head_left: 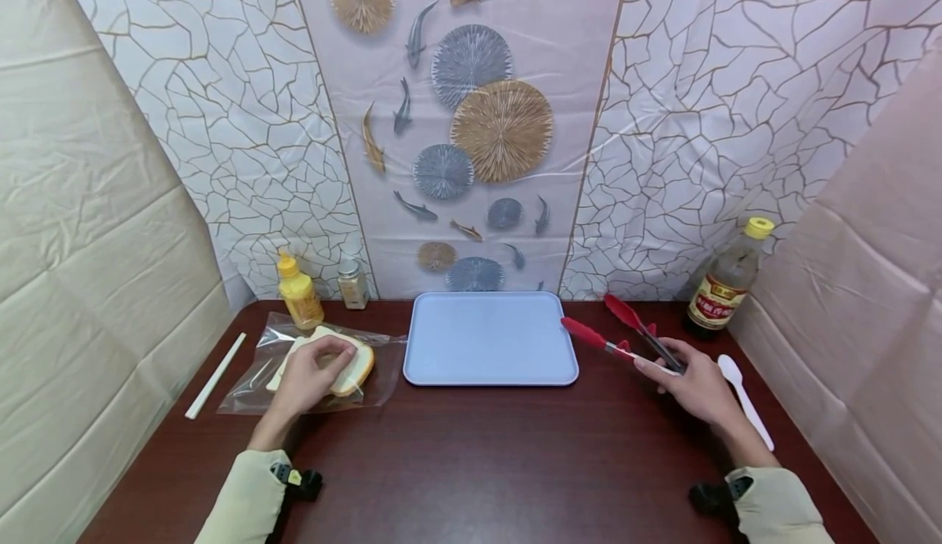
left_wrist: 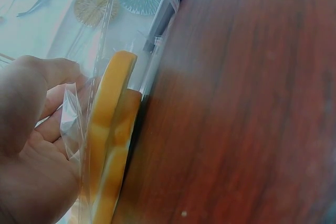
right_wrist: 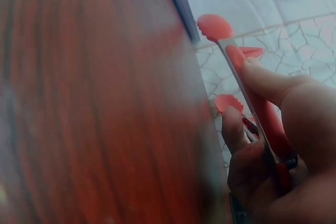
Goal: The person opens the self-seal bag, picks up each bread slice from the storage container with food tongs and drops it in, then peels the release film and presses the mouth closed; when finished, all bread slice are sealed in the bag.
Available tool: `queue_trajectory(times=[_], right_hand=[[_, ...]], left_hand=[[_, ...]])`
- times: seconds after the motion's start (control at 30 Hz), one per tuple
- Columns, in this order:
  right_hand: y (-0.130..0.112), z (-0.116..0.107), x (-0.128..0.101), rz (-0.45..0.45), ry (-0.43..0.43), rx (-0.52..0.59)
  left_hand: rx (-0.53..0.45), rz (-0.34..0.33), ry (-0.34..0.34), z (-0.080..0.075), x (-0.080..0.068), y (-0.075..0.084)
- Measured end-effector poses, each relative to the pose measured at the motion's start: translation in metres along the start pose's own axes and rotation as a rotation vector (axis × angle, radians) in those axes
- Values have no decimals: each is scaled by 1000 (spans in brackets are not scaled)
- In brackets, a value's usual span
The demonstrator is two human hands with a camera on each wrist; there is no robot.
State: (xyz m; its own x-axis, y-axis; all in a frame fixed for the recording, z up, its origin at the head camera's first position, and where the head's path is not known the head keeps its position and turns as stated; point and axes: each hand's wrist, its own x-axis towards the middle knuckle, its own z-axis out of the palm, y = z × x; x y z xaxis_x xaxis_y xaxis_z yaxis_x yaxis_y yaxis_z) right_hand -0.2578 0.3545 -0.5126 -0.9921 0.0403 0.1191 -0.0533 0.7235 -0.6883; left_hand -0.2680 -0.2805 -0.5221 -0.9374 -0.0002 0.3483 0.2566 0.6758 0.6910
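Observation:
A clear plastic bag (head_left: 253, 380) lies on the left of the table with slices of white bread (head_left: 355, 374) in it. Over the bread, my left hand (head_left: 309, 372) has its thumb and fingers curled together, pinching the bag's film. The left wrist view shows the brown crusts of two stacked slices (left_wrist: 109, 124) just beyond the left hand (left_wrist: 37, 140). On the right, my right hand (head_left: 699, 380) grips metal tongs (head_left: 648, 339) with red tips, their arms spread apart. The right wrist view has the thumb of the right hand (right_wrist: 283, 145) along one arm of the tongs (right_wrist: 257, 103).
A light blue tray (head_left: 491, 339) lies at the back centre. Behind the bag stand a yellow squeeze bottle (head_left: 300, 297) and a small shaker jar (head_left: 353, 286). White chopsticks (head_left: 215, 376) lie at far left. A sauce bottle (head_left: 721, 290) and a white spoon (head_left: 745, 401) are at right.

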Motion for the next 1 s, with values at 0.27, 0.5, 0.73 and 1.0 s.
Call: queue_trajectory(times=[0.27,0.5,0.73,1.0], right_hand=[[5,-5,-1,65,15,-1],[-3,-4,-5,95,-39,-13],[-10,-3,-5,108,-47,-232],[-15,-1,-6,141,-52,-249]], left_hand=[[-1,-4,-3,0,1,0],[-3,3,-2,1,1,1],[-15,6,9,0,0,3],[-30,54,17,-1,-1,6]])
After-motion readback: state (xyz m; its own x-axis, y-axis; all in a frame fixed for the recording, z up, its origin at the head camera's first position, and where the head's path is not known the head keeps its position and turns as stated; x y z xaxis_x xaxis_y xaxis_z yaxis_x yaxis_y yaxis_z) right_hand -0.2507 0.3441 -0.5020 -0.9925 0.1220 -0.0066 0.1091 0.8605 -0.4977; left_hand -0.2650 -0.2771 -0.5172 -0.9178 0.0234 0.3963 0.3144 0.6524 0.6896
